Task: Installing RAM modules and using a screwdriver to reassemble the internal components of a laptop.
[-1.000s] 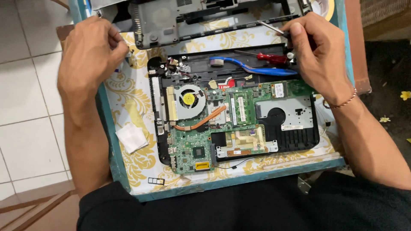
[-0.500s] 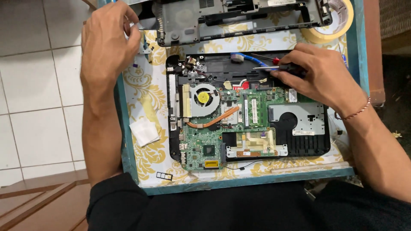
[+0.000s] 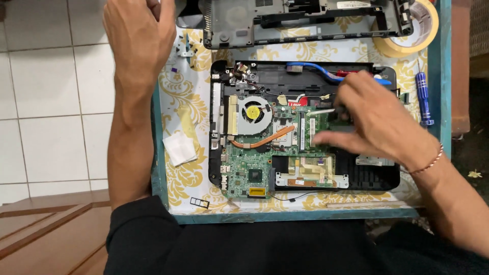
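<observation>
Opened laptop base point(image 3: 305, 147) on patterned desk point(image 3: 188, 102): right hand point(image 3: 372, 122) now over motherboard, grip seemingly pinching a small tool (blurred); left hand point(image 3: 140, 40) lifted clear, fingers loose

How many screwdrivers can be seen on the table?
1. A blue-handled screwdriver lies at the right edge of the table, beside the opened laptop. The right hand may hide another tool.
</observation>
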